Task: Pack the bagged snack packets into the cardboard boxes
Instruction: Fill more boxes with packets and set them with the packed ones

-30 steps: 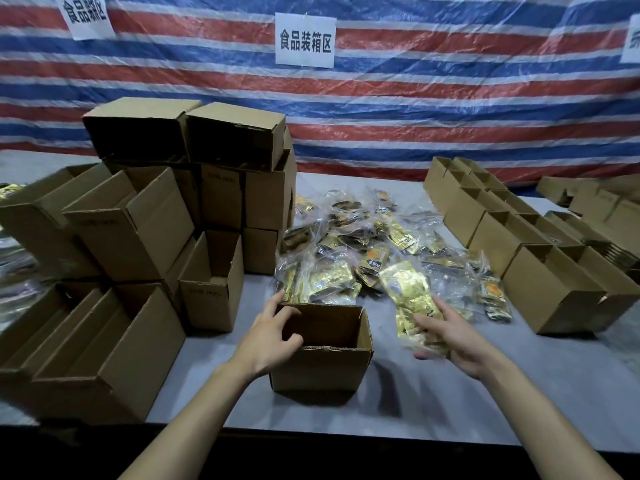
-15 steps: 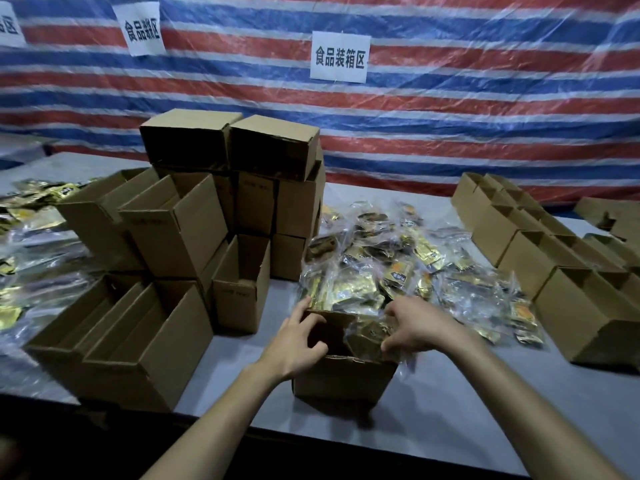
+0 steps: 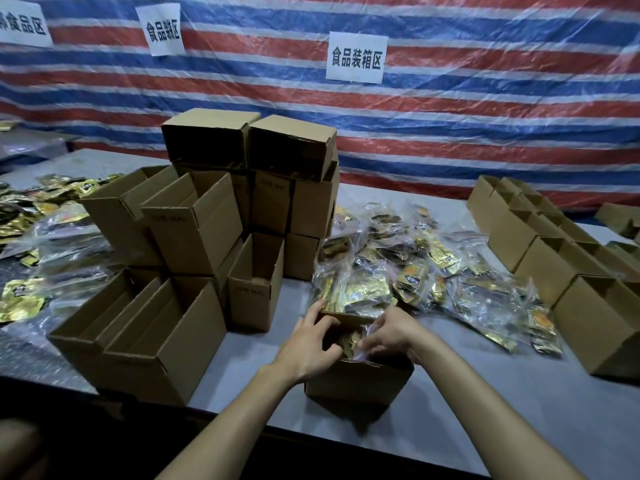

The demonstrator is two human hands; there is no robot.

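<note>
A small open cardboard box [image 3: 360, 379] stands near the table's front edge. A clear bag of gold snack packets [image 3: 350, 342] sits partly inside its opening. My right hand [image 3: 389, 336] is over the box with its fingers curled on the bag's plastic. My left hand [image 3: 311, 344] grips the box's left rim, thumb inside the opening. Just behind the box lies a heap of bagged snack packets [image 3: 426, 271].
Open and stacked cardboard boxes [image 3: 207, 233] crowd the left side. A row of open boxes [image 3: 561, 258] runs along the right. More snack bags [image 3: 41, 237] lie at the far left. A striped tarp with paper signs [image 3: 356, 57] hangs behind the grey table [image 3: 519, 393].
My right hand carried the bag from the right of the box to its opening and has pushed it partly in. My left hand stayed on the box's left rim. The view shifted left.
</note>
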